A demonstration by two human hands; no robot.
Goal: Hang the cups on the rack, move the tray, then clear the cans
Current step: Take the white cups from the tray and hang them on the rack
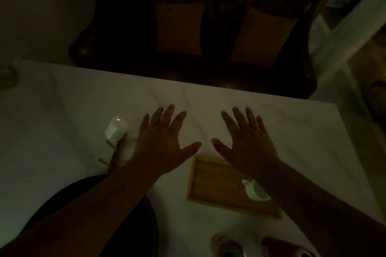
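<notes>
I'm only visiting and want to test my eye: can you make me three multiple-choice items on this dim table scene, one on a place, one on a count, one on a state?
1. Where does the white cup on the person's right sit?
A. on the wooden tray
B. on the chair seat
C. in a hand

2. How many cups hang on the wooden rack?
A. none
B. one
C. three

3. How are the two hands?
A. clenched around cans
B. open with fingers spread, holding nothing
C. gripping the tray

Key: 1 A, the cup rests inside the tray's rim. 2 B, a single white cup sits on a peg. 3 B, the left hand and right hand hover flat above the white table.
</notes>
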